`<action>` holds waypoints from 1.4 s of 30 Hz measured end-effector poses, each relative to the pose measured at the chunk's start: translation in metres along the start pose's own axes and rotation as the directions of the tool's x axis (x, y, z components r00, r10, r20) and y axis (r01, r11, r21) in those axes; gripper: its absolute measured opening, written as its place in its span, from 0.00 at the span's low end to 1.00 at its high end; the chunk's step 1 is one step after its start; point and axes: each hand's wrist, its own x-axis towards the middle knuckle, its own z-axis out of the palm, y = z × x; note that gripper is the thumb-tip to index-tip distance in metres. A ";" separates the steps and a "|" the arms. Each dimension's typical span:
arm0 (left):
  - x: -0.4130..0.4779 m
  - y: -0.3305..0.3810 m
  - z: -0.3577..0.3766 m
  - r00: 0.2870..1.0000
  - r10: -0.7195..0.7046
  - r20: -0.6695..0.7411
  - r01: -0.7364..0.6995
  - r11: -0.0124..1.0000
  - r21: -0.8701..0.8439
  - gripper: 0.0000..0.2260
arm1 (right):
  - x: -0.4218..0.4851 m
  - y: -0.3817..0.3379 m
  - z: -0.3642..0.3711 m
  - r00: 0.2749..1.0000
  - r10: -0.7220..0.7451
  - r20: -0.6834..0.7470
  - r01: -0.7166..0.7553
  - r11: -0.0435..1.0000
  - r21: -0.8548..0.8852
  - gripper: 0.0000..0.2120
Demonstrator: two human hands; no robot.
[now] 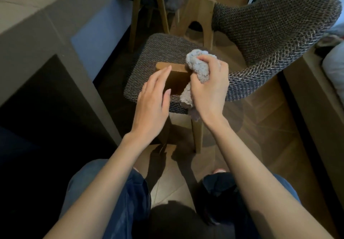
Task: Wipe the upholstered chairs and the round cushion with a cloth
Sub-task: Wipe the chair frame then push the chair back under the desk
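Observation:
An upholstered chair stands in front of me, with a grey woven seat (pixel 160 52) and a curved woven backrest (pixel 275 28) sweeping round on the right. A wooden arm post (pixel 174 79) rises at the seat's near edge. My right hand (pixel 208 89) grips a bunched, fluffy grey cloth (pixel 198 66) against the right side of that post, and a tail of cloth hangs below my palm. My left hand (pixel 153 97) lies with straight fingers along the post's left side, fingertips near its top. No round cushion is in view.
A dark counter or low wall (pixel 55 39) runs along the left, close to the seat. Another wooden chair's legs (pixel 160 9) stand behind. A wooden bench edge (pixel 305 93) with light fabric lies to the right. My knees in blue jeans are at the bottom.

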 end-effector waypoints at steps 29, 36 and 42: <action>0.006 -0.019 -0.008 0.987 -0.049 -0.155 0.040 0.997 -0.061 0.29 | 0.011 -0.012 0.002 0.855 -0.238 0.461 0.198 0.971 0.134 0.22; -0.003 -0.040 -0.002 0.937 -0.345 -0.054 0.335 0.932 -0.139 0.28 | 0.007 0.003 0.020 0.838 -0.237 0.491 0.420 0.855 -0.305 0.26; 0.004 -0.040 0.014 0.949 -0.301 -0.099 0.274 0.937 -0.217 0.29 | 0.004 0.010 0.030 0.861 -0.322 0.394 0.466 0.809 -0.358 0.28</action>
